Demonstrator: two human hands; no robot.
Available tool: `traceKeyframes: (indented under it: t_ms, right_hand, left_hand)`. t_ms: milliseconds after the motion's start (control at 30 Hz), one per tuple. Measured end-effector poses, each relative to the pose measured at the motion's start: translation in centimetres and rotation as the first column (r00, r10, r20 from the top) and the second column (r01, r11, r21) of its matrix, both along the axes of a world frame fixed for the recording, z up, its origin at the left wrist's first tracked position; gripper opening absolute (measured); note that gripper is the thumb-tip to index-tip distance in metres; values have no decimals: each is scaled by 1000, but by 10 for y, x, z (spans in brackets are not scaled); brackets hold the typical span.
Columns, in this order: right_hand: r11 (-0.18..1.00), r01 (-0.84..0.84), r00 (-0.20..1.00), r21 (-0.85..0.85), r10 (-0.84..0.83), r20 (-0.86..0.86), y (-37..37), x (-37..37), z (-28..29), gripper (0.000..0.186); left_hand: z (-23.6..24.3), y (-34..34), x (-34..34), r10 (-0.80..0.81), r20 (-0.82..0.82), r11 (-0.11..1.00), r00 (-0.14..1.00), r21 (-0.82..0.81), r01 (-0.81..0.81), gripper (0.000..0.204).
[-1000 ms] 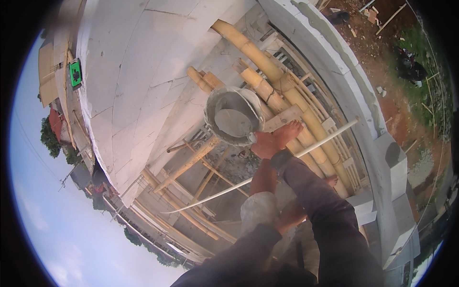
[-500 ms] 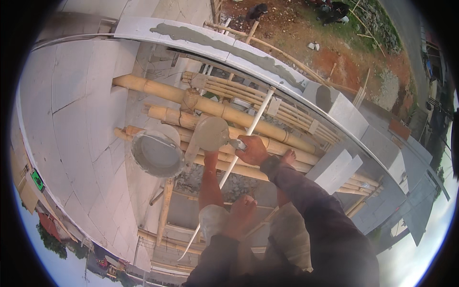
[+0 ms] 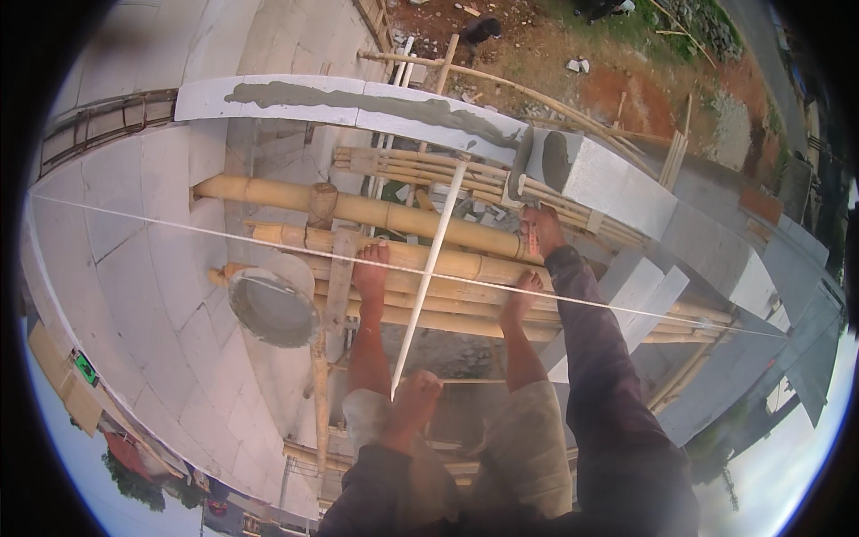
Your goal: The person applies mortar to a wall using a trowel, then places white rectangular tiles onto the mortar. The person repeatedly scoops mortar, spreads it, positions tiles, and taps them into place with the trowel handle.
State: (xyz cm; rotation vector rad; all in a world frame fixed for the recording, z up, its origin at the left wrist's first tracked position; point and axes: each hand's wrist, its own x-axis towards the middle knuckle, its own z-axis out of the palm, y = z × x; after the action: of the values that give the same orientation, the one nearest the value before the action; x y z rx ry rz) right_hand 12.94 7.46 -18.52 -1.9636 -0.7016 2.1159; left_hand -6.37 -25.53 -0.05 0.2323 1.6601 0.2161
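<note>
My right hand is closed round the handle of a trowel. The trowel's mortar-smeared blade stands nearly edge-on, by the end of a white block that carries a round grey mortar patch. Left of it, a strip of mortar runs along the top of a row of white blocks. My left hand is held low before my lap, fingers curled, with nothing visible in it. A round bucket with wet grey mortar inside stands left of my bare feet.
Thick bamboo poles lie beneath my feet. A taut white string crosses the view, and a white pipe slants between my legs. White block walls rise at left. Loose blocks stand at right. Beyond the wall, ground lies far below.
My right hand has moved from near the bucket to the right and away from me, with the trowel. The blade, flat and coated before, is now turned edge-on beside the block.
</note>
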Motion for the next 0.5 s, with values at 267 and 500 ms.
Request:
traceKeyframes:
  t_ms: [267,500]
  right_hand:
    - [979,73,941,-193,-132,-313,4,37,59,14]
    - [994,47,922,-94,-79,-379,9,54,142,17]
  left_hand:
    - [6,7,0,-31,-32,998,999,58,33,26]
    - [-3,-1,5,-17,-13,997,1000,79,18,27]
